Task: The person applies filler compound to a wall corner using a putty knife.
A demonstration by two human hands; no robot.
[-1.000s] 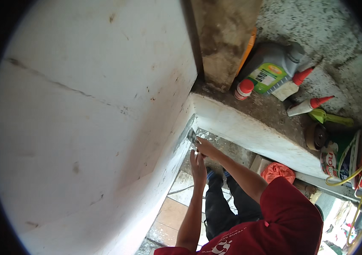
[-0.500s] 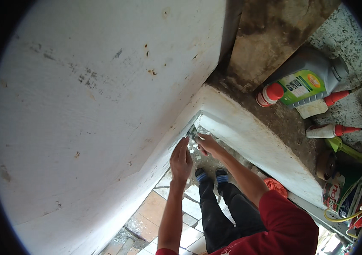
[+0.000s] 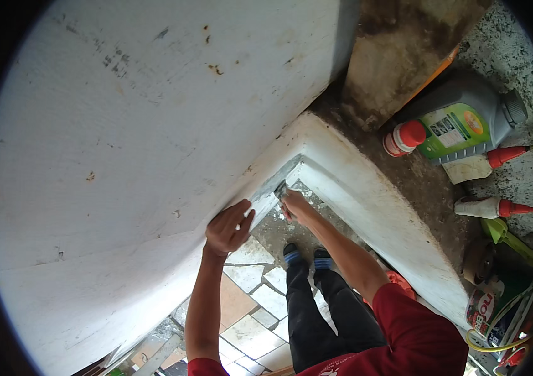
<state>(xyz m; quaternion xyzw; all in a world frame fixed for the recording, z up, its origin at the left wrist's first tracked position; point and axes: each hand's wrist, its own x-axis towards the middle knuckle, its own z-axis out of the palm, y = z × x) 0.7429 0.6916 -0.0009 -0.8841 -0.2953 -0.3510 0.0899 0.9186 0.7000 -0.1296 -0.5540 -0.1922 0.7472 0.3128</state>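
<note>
Low in the corner where two white walls meet, my right hand (image 3: 296,207) grips a small scraper (image 3: 281,190). Its blade is against the lower part of the left wall (image 3: 135,182), by a grey bare strip (image 3: 269,187) that runs into the corner. My left hand (image 3: 230,227) rests at that same wall, to the left of the scraper, its fingers apart and nothing in them. Most of the scraper's handle is hidden inside my right fingers.
On the ledge (image 3: 426,232) at right stand a grey jug (image 3: 460,119), a red-capped bottle (image 3: 404,138), red-nozzled bottles (image 3: 479,207), a green scoop (image 3: 509,241) and a tub (image 3: 489,307). Below are broken-tile paving (image 3: 248,338) and an orange-red item (image 3: 401,283).
My left hand has moved left, away from the scraper, and its fingers have spread. The scraper stays near the corner in my right hand, and more of the grey strip shows.
</note>
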